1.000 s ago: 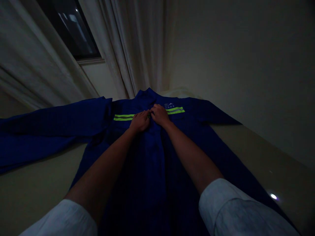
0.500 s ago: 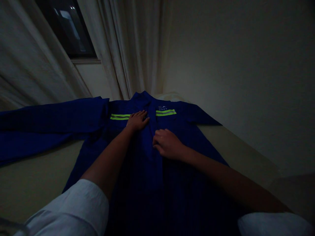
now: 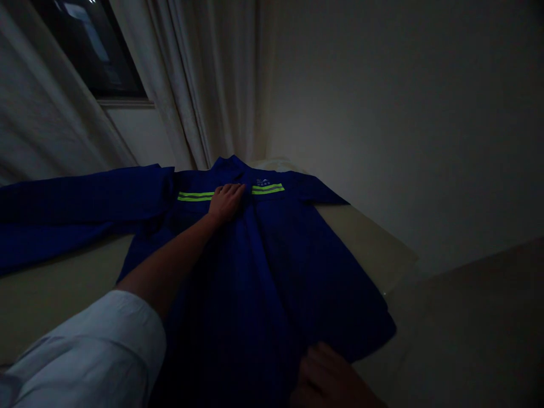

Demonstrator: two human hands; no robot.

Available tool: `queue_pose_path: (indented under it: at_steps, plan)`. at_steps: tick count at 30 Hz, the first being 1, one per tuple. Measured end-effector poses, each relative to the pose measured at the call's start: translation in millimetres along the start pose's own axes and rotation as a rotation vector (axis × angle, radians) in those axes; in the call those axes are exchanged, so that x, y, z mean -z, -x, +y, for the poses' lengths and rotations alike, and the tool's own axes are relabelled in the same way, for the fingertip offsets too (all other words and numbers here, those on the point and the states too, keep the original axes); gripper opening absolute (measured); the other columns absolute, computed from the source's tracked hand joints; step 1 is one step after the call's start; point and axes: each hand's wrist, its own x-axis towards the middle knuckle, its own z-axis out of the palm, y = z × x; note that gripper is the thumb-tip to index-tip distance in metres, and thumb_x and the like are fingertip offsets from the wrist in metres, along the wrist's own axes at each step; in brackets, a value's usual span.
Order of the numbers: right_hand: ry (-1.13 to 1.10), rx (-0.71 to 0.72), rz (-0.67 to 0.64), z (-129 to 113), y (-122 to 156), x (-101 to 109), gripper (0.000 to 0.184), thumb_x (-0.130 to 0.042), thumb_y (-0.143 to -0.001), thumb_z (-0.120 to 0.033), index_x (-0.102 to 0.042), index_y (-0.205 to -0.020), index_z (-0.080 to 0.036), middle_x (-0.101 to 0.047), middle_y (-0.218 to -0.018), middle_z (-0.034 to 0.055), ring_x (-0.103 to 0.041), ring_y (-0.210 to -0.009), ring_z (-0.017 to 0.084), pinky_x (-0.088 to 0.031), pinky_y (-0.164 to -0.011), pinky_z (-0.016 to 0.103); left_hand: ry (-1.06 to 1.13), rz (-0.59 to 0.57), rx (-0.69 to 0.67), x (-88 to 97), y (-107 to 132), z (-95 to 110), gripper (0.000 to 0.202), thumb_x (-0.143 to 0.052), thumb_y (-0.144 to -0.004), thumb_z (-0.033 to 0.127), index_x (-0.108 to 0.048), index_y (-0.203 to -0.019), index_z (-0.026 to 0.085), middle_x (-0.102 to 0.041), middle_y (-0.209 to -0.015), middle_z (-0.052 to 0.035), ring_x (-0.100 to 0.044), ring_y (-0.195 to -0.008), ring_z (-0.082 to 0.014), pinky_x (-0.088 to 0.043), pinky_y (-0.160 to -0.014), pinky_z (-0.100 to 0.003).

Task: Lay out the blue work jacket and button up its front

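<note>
A dark blue work jacket point(image 3: 335, 272) lies spread out front side up, with yellow-green reflective strips across its chest and a small pale logo above the right-hand strip. My left hand point(image 3: 226, 202) is on the upper front beside the button placket, its fingers bent together and closed on the cloth; the thumb is hidden. Low in the view, my right hand point(image 3: 325, 374) is closed in a curl at the lower front of the jacket, along the line of the placket. Motion and darkness blur its fingertips.
Beneath the jacket is a pale table point(image 3: 361, 232), its far right corner near the wall point(image 3: 382, 113). One sleeve point(image 3: 85, 195) stretches out to the left. Curtains point(image 3: 204, 85) hang behind, beside a dark window point(image 3: 93, 45). Floor point(image 3: 476, 328) shows at right.
My right hand has moved from the chest down the front toward me. My left hand has stayed at the chest, its fingers now more bent. The view has shifted right.
</note>
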Motion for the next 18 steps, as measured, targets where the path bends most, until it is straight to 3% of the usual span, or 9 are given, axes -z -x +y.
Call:
queue_pose_path:
  at_steps: [2, 5, 7, 9, 11, 13, 18]
  plan:
    - [-0.042, -0.053, 0.037, -7, -2, 9, 0.007, -0.068, -0.100, -0.034, -0.069, -0.096, -0.028, -0.070, -0.085, 0.0033, -0.062, -0.075, 0.021, -0.048, -0.068, 0.037, 0.015, -0.027, -0.036, 21.2, 19, 28, 0.057, -0.033, -0.104, 0.020, -0.046, -0.159, 0.020, -0.057, -0.155, -0.0137, -0.052, -0.139, -0.0323, -0.040, -0.115, -0.049]
    - [-0.138, -0.174, 0.112, -16, -5, 18, 0.004, -0.069, -0.098, -0.028, -0.068, -0.102, -0.029, -0.070, -0.094, 0.0057, -0.066, -0.085, 0.023, -0.053, -0.074, 0.039, 0.084, -0.087, -0.080, 49.9, 72, 79, 0.050, -0.036, -0.106, 0.029, -0.053, -0.152, 0.022, -0.064, -0.144, -0.0133, -0.059, -0.129, -0.0316, -0.047, -0.110, -0.048]
    - [-0.186, -0.237, 0.172, -21, -6, 18, 0.010, -0.071, -0.095, -0.025, -0.068, -0.103, -0.030, -0.070, -0.101, 0.0075, -0.067, -0.092, 0.026, -0.056, -0.077, 0.042, 0.145, -0.127, -0.126, 61.1, 117, 110, 0.050, -0.036, -0.108, 0.042, -0.053, -0.152, 0.026, -0.059, -0.152, -0.0109, -0.055, -0.137, -0.0321, -0.043, -0.116, -0.051]
    - [-0.214, -0.251, 0.203, -23, -6, 17, 0.010, -0.070, -0.095, -0.025, -0.069, -0.102, -0.031, -0.069, -0.108, 0.0088, -0.067, -0.100, 0.028, -0.058, -0.082, 0.046, 0.185, -0.148, -0.138, 63.0, 159, 132, 0.057, -0.033, -0.109, 0.052, -0.043, -0.161, 0.030, -0.045, -0.167, -0.0077, -0.041, -0.152, -0.0339, -0.032, -0.125, -0.059]
    - [-0.230, -0.212, 0.207, -24, -6, 15, 0.008, -0.068, -0.097, -0.023, -0.069, -0.100, -0.031, -0.069, -0.113, 0.0089, -0.066, -0.105, 0.028, -0.058, -0.087, 0.047, 0.203, -0.163, -0.129, 56.2, 188, 141, 0.062, -0.029, -0.109, 0.054, -0.030, -0.168, 0.034, -0.030, -0.175, -0.0046, -0.027, -0.160, -0.0343, -0.020, -0.129, -0.065]
    - [-0.235, -0.158, 0.202, -24, -5, 14, 0.010, -0.065, -0.099, -0.021, -0.069, -0.100, -0.029, -0.069, -0.113, 0.0084, -0.065, -0.107, 0.027, -0.057, -0.090, 0.047, 0.208, -0.178, -0.118, 45.4, 203, 141, 0.064, -0.027, -0.110, 0.052, -0.024, -0.170, 0.033, -0.024, -0.177, -0.0039, -0.021, -0.163, -0.0326, -0.015, -0.131, -0.064]
    - [-0.240, -0.126, 0.188, -27, -5, 15, 0.011, -0.063, -0.101, -0.021, -0.070, -0.102, -0.029, -0.068, -0.106, 0.0075, -0.064, -0.105, 0.026, -0.056, -0.090, 0.045, 0.180, -0.181, -0.065, 30.4, 196, 131, 0.066, -0.025, -0.110, 0.054, -0.025, -0.171, 0.029, -0.020, -0.178, -0.0054, -0.019, -0.164, -0.0307, -0.014, -0.132, -0.060]
